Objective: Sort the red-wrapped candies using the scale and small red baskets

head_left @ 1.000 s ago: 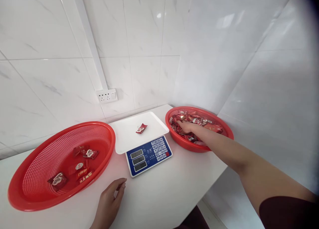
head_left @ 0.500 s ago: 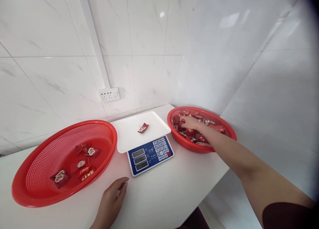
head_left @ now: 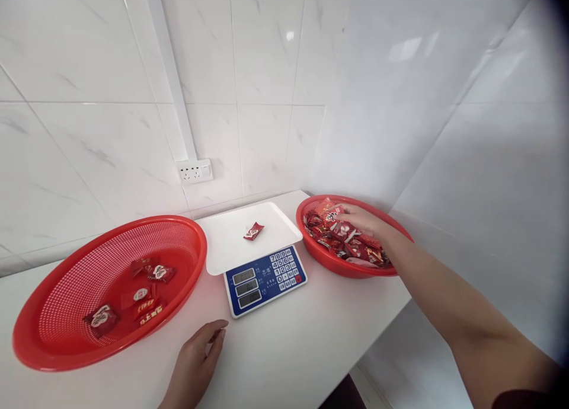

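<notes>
My right hand [head_left: 362, 219] reaches over the right red basket [head_left: 326, 259], which is heaped with red wrapped candies [head_left: 344, 240]. Its fingers pinch one red candy [head_left: 328, 210], held just above the pile. My left hand [head_left: 195, 358] rests on the white counter near the front edge, fingers loosely curled and holding nothing. A blue and white digital scale [head_left: 265, 278] stands between the baskets, with a single red candy [head_left: 253, 232] on its white tray [head_left: 231, 249].
The large red basket [head_left: 66, 344] at the left holds several wrapped candies [head_left: 142, 293]. A wall socket [head_left: 194, 171] sits on the tiled wall behind. The counter [head_left: 288, 350] ends in an edge at the right, below my right arm.
My right hand rose from deep in the candy pile and now holds one candy above it. The left hand stayed where it was.
</notes>
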The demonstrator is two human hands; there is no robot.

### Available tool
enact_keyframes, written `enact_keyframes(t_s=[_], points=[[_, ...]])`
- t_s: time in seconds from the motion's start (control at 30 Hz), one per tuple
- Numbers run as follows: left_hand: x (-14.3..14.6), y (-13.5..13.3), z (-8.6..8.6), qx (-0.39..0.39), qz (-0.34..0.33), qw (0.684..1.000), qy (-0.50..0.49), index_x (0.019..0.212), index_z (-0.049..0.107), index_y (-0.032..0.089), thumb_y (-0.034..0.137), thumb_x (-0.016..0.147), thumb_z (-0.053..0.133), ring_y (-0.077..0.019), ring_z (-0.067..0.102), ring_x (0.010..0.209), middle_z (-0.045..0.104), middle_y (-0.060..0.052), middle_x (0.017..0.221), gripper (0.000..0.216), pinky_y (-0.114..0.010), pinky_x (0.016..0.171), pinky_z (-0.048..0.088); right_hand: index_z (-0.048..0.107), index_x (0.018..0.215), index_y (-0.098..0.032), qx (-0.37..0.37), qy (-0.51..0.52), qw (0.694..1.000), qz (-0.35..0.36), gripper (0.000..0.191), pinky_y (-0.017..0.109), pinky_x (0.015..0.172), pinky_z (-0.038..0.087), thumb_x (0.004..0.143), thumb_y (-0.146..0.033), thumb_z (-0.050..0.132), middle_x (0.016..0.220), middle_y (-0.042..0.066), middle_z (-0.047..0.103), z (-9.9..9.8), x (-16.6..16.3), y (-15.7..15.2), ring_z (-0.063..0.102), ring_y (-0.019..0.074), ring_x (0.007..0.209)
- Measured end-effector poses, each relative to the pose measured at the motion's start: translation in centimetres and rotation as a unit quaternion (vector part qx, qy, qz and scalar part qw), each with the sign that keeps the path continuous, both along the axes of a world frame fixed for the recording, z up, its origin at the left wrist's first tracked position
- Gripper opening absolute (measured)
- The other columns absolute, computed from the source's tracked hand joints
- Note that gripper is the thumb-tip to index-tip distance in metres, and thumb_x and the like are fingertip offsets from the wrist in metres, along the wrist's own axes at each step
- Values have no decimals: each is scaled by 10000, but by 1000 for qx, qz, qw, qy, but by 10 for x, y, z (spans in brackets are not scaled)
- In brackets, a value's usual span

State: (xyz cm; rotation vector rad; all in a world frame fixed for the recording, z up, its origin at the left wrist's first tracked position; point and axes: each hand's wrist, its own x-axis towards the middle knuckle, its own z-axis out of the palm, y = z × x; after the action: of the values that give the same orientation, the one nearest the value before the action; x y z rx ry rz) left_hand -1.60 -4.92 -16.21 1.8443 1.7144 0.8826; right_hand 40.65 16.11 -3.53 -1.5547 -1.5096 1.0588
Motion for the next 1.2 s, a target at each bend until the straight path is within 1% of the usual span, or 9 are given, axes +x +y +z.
enact_keyframes(t_s=[0.2,0.3,0.43,0.6,0.77,0.9,1.0,1.1,1.2], points=[[2,-1,4,16,2,1000,0,947,668,230,396,849,458,-170,679,791,719,-31,890,285,-230,661,554,593,802,-212,15,68,997,-25,58,256,695,557,788,-252,633,843,4,666,2,-1,2,658,145,740],[3,-2,7,23,1,1000,-3,934,672,235,392,846,460,-172,680,772,720,-29,871,279,-228,631,553,564,800,-226,15,124,992,-16,101,289,771,564,864,-299,538,899,1,649,9,-11,0,654,133,780],[6,-4,10,26,-4,1000,-1,941,670,241,374,853,450,-165,673,761,719,-23,876,272,-233,629,550,568,836,-228,-13,165,986,32,115,318,733,583,892,-288,487,871,17,647,12,-42,-3,641,142,771],[7,-5,12,22,-6,1000,5,963,661,241,339,868,428,-160,657,757,710,-26,895,270,-246,636,542,578,804,-216,-56,162,979,107,115,297,700,584,878,-271,509,845,36,645,8,-97,-1,629,151,772],[6,-5,14,19,9,1000,5,974,660,241,331,870,424,-153,649,757,707,-20,895,273,-251,656,539,578,776,-230,-45,122,986,105,106,238,658,575,859,-281,535,899,24,624,6,-122,2,601,147,830],[7,-7,15,15,0,1000,11,989,654,234,322,880,406,-158,647,784,703,-28,921,284,-261,673,534,572,838,-245,-25,86,994,58,134,247,566,544,847,-372,531,824,24,642,5,-108,2,612,153,687],[7,-7,14,16,-9,1000,14,991,648,229,339,884,404,-164,648,790,702,-36,925,289,-263,660,534,596,858,-239,53,-9,998,-26,187,265,569,526,846,-399,500,864,42,664,3,-82,4,632,183,731],[6,-6,11,22,-8,1000,12,977,652,230,355,875,421,-169,657,781,708,-36,911,282,-262,657,540,595,981,-233,103,-82,985,-111,270,306,622,532,873,-411,424,961,65,667,5,-46,6,639,216,813],[5,-5,9,22,-10,1000,4,961,658,235,364,864,446,-164,665,790,713,-25,906,267,-246,665,544,547,1144,-223,122,-125,972,-155,332,362,792,509,877,-381,428,1107,90,636,9,-13,8,602,252,993]])
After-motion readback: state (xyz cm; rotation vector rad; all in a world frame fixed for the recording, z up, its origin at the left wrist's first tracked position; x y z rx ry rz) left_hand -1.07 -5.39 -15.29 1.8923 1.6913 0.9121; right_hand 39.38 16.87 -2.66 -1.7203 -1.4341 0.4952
